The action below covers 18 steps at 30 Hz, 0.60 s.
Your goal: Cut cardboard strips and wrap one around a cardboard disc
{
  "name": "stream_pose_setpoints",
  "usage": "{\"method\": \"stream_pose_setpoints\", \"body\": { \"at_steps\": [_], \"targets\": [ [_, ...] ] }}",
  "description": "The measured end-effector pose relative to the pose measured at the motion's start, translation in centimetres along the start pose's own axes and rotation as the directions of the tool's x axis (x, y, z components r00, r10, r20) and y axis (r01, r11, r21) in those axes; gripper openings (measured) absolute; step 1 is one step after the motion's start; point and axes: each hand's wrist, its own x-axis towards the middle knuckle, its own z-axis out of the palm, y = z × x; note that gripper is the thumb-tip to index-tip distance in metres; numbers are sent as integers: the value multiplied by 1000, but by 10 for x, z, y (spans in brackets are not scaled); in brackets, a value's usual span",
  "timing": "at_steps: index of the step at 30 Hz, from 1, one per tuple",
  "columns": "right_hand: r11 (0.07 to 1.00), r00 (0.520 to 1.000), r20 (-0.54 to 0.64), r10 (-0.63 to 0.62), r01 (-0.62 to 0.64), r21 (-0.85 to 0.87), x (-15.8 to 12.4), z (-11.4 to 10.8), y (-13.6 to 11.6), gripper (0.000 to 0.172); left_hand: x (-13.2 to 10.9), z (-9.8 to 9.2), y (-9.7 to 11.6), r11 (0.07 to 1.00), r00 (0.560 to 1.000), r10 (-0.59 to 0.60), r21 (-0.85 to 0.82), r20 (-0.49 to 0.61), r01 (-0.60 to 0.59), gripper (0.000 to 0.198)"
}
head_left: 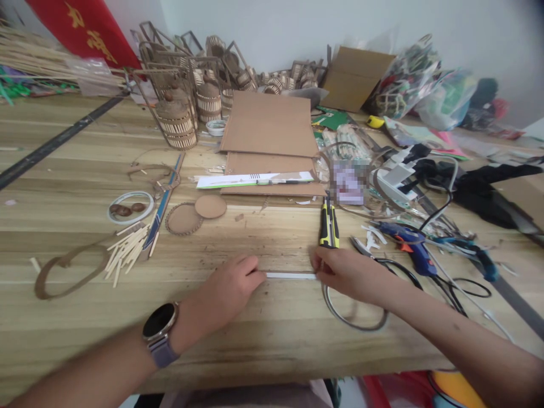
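Note:
A narrow white strip point(291, 276) runs level just above or on the wooden table between my two hands. My left hand point(238, 280), with a watch on its wrist, pinches the strip's left part. The fingers of my right hand point(340, 269) are closed on the strip further right. Beyond that hand a grey-white band point(359, 327) curls in a loop, seemingly the same strip. A yellow-and-black utility knife point(328, 224) lies right behind my right hand. Scissors point(361, 246) rest partly hidden beside the right forearm.
Cardboard sheets point(270, 122) lie ahead. Left are two round discs point(210, 207), short wooden sticks point(127, 249), a white ring point(111, 211) and a brown band point(51, 283). A blue glue gun point(414, 249) with cables lies right. Small slatted buckets point(176, 124) stand at the back.

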Motion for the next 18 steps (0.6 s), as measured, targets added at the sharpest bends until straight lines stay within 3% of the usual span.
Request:
{"method": "stream_pose_setpoints", "body": {
  "at_steps": [10, 18],
  "targets": [
    [998, 1000, 4, -28, 28, -62, 5, 4, 4, 9, -20, -12, -8, 998, 999, -34, -43, 28, 35, 31],
    [994, 997, -27, -68, 65, -88, 9, 8, 10, 7, -37, -16, -16, 994, 993, -71, 75, -89, 78, 30]
  ]
}}
